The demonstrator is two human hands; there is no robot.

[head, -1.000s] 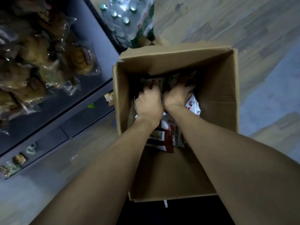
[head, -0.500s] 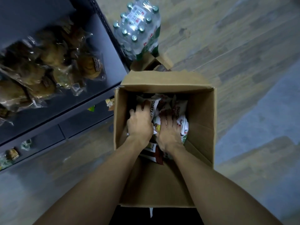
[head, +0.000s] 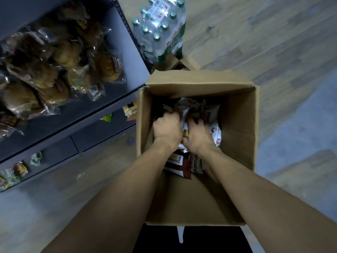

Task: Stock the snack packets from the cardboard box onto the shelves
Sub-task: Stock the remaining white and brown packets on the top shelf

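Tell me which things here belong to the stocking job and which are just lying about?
Part of the job: box; snack packets; shelves; left hand and right hand, both in the box on the packets.

Lying about: water bottles; wrapped buns; second box.

Brown cardboard box [head: 237,136], white/maroon snack packets [head: 184,166], dk grey shelves [head: 116,57]

The single head-worn camera is looking steeply down from above, close over an open cardboard box [head: 237,136] on the floor, taking in dark shelves [head: 116,57] at left and wood-look flooring [head: 273,33] at right.
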